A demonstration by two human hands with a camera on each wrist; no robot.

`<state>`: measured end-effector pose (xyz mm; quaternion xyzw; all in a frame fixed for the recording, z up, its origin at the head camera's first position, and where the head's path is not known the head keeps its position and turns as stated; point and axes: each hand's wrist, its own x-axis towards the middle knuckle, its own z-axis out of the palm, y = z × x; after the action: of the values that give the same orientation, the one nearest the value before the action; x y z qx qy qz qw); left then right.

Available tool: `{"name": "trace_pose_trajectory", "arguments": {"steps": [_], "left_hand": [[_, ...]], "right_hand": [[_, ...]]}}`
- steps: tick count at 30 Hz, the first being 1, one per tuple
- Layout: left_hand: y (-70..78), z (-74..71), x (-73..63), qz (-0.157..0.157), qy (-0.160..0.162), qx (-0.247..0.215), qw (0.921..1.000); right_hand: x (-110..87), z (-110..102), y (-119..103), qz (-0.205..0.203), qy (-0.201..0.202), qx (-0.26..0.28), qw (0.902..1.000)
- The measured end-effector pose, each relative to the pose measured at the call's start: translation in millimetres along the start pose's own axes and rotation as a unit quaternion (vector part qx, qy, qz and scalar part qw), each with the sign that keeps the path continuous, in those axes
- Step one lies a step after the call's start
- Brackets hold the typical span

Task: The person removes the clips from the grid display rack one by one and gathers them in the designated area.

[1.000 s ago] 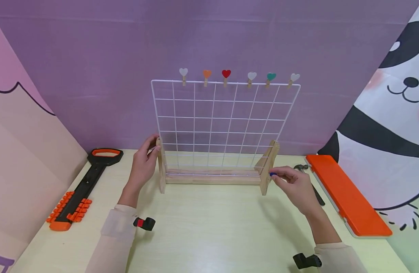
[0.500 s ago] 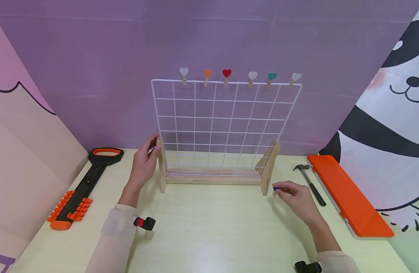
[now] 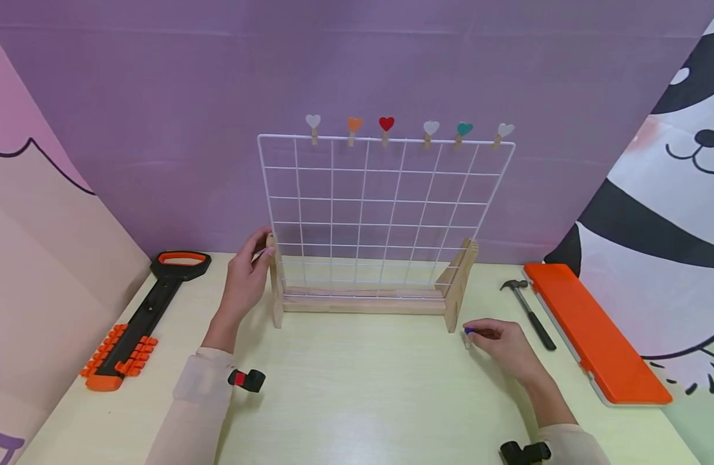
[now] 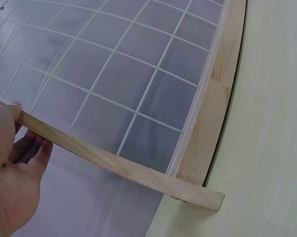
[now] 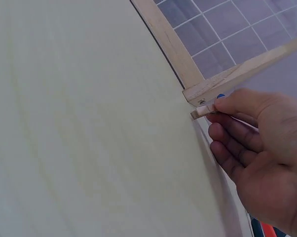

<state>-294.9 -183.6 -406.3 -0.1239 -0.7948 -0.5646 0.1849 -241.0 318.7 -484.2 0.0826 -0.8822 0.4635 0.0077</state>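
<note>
My right hand pinches a small wooden clothespin with a blue top, low over the table just in front of the stand's right post. My left hand grips the upper part of the left post, thumb on one face and fingers on the other. Between the posts a white wire grid stands upright in the wooden stand. Along its top wire sit several heart clothespins, among them an orange one, a red one and a teal one; the others are white.
A claw hammer lies to the right, beside a long orange case. On the left lies a black-and-orange handled rack with orange side tabs. A purple backdrop rises behind the pale table.
My right hand has moved down and toward me from beside the right post, carrying the clothespin, and uncovering the hammer's head. My left hand stays on the left post.
</note>
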Motion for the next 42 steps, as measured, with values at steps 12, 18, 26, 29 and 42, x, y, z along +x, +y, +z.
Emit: {"name": "trace_pose_trajectory", "arguments": {"steps": [12, 18, 26, 29, 42], "left_hand": [[2.1, -2.5, -0.3, -0.005, 0.011, 0.004, 0.9999], [2.6, -2.9, -0.6, 0.0, 0.012, 0.005, 0.9999], [1.5, -2.1, 0.0, 0.007, 0.008, 0.0, 0.9999], [1.7, -2.1, 0.2, 0.006, 0.006, -0.001, 1.0], [1.8, 0.0, -1.9, -0.003, -0.002, 0.005, 1.0]], "right_hand": [[7.6, 3, 1, -0.017, 0.002, -0.048, 0.9987], [7.2, 4, 1, -0.017, 0.008, -0.053, 0.9984], [4.5, 1, 5, -0.007, 0.002, -0.038, 0.9993], [4.3, -3, 7, 0.006, 0.001, -0.01, 0.9999], [11.5, -32, -59, -0.047, 0.006, 0.034, 0.9983]]}}
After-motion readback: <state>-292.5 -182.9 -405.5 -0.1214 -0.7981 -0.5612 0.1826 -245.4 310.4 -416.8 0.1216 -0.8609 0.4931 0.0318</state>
